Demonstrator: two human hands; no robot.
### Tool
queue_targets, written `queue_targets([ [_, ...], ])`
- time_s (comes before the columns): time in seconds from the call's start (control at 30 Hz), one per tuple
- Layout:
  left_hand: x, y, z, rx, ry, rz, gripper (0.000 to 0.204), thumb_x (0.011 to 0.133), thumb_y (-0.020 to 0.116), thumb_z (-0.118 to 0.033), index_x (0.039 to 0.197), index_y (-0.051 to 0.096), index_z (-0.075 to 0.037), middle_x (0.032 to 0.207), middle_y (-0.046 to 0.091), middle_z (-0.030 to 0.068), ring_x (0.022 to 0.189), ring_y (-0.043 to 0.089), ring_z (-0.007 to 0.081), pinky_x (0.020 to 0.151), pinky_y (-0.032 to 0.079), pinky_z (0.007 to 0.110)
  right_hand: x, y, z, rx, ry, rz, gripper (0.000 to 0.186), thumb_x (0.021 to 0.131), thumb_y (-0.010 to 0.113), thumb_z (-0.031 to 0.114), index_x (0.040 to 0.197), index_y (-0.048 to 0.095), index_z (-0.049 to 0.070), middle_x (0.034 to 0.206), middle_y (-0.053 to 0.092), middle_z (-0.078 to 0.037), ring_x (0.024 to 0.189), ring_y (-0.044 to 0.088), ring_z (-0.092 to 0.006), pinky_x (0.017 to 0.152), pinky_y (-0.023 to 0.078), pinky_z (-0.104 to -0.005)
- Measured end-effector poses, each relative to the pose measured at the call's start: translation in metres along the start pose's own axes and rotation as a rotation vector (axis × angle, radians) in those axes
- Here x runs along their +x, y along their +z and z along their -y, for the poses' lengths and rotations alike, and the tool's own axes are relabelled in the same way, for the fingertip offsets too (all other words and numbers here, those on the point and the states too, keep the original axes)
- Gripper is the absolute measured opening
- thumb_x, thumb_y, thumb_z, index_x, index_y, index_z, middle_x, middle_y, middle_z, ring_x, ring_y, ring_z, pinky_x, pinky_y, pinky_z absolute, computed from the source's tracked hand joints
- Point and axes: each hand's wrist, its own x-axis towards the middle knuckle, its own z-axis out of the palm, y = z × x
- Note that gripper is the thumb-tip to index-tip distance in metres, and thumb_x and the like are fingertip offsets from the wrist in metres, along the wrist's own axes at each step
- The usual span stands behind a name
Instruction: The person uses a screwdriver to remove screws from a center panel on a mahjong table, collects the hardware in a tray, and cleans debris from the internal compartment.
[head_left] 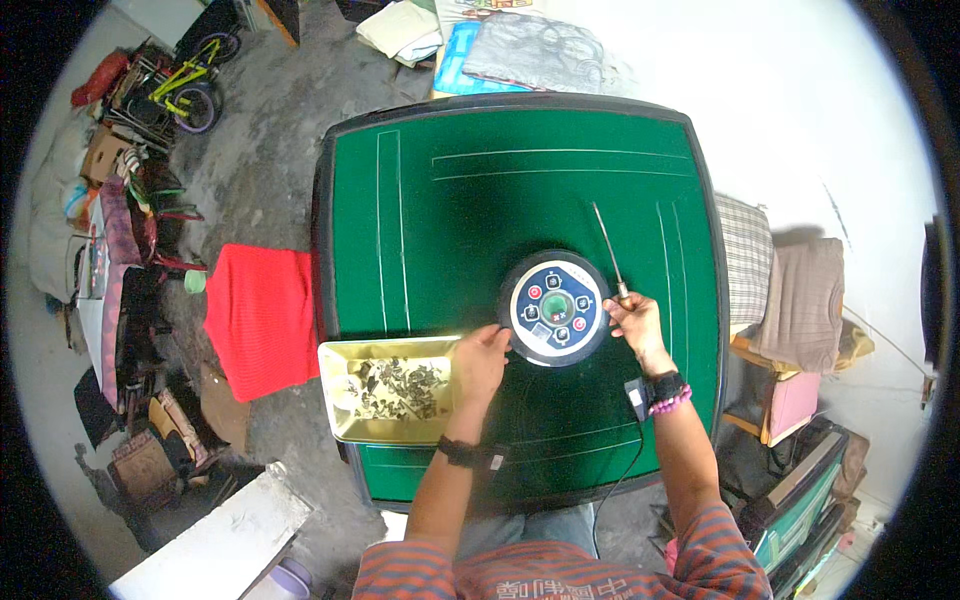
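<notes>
Left hand (pixel 482 362) fingers touching round glossy control panel (pixel 556 307), right hand (pixel 636 322) fingers around thin metal screwdriver (pixel 610 254)

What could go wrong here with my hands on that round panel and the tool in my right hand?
The long thin tool in your right hand lies across the green felt tabletop; a slip could gouge it. The gold tray of small dark parts overhangs the table's left edge, beside your left hand on the round control panel; a nudge might tip it.
</notes>
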Motion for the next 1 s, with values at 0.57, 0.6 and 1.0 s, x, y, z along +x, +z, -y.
queue_targets([
  [0.57, 0.009, 0.002, 0.009, -0.314, -0.234, 0.271, 0.027, 0.091, 0.063, -0.018, 0.108, 0.066, 0.003, 0.096, 0.069, 0.0065, 0.078, 0.064, 0.0127, 0.061, 0.055, 0.025, 0.031, 0.004, -0.003, 0.448, 0.162, 0.233, 0.011, 0.085, 0.071, 0.008, 0.094, 0.065, 0.005, 0.086, 0.067, -0.002, 0.072, 0.062, -0.0109, 0.068, 0.051, -0.024],
  [0.6, 0.007, 0.004, 0.009, -0.317, -0.236, 0.271, 0.027, 0.091, 0.063, -0.018, 0.108, 0.066, 0.003, 0.096, 0.069, 0.0065, 0.078, 0.064, 0.0127, 0.061, 0.055, 0.025, 0.031, 0.002, -0.003, 0.447, 0.179, 0.237, 0.013, 0.085, 0.072, 0.008, 0.095, 0.064, 0.005, 0.087, 0.067, -0.002, 0.073, 0.062, -0.011, 0.067, 0.05, -0.0238],
  [1.0, 0.004, 0.012, 0.012, -0.41, -0.274, 0.24, 0.025, 0.087, 0.068, -0.013, 0.108, 0.067, 0.0, 0.096, 0.069, 0.003, 0.078, 0.061, 0.0095, 0.066, 0.048, 0.023, 0.047, -0.003, 0.011, 0.352, 0.19, 0.408, 0.02, 0.087, 0.068, 0.008, 0.104, 0.058, 0.008, 0.095, 0.066, -0.002, 0.086, 0.064, -0.0134, 0.074, 0.053, -0.0285],
])
